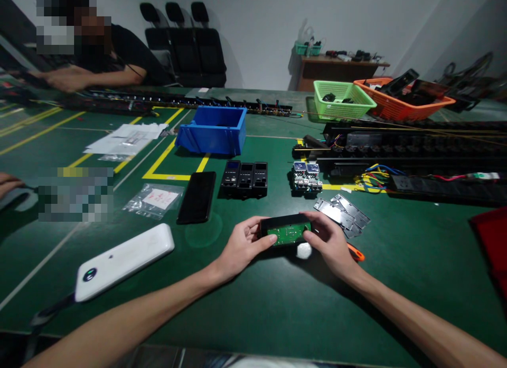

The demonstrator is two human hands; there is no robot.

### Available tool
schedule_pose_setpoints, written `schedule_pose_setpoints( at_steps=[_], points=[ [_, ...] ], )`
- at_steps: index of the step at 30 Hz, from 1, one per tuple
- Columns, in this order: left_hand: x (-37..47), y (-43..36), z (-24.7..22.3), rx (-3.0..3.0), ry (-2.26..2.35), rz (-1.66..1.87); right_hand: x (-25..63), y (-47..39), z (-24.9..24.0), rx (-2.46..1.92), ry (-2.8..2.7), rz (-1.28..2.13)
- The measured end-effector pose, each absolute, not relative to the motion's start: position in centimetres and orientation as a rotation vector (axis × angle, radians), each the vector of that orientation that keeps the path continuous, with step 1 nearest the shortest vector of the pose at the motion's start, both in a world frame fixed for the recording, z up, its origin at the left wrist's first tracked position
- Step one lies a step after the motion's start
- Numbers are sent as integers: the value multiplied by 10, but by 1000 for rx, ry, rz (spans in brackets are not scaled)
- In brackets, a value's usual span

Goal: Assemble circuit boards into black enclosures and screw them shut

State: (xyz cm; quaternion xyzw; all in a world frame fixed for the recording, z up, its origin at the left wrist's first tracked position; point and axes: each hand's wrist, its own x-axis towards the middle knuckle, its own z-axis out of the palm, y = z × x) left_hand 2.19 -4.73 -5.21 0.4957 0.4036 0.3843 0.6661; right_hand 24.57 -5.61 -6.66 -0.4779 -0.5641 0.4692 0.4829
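Note:
A black housing (pixel 282 220) with a green circuit board (pixel 288 233) inside is held level between both hands, above the green table. My left hand (pixel 244 246) grips its left end, the thumb on the board's edge. At the right end, my right hand (pixel 328 241) holds it the same way. Just below the housing lies a white round object (pixel 304 251). Beyond it are three joined black modules (pixel 244 179) and two small circuit assemblies (pixel 306 178). Flat dark plates (pixel 344 214) lie past my right hand, which partly covers an orange tool (pixel 356 252).
Left of my hands are a black phone (pixel 197 197), a plastic bag (pixel 155 200) and a white device (pixel 124 261). A blue bin (pixel 214 130) stands behind. Long black rails with wires (pixel 415 146) lie at right, near green and orange baskets. A person sits at the far left.

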Motion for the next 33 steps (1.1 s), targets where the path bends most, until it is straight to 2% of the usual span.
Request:
schedule_pose_setpoints(
  at_steps=[17, 33],
  points=[
    [23, -48, -48, 1220, 907, 840, 247, -59, -72, -1098, -1440, 1174],
    [24, -55, -48, 1466, 1006, 867, 247, -64, -68, -1115, -1595, 1066]
  ],
)
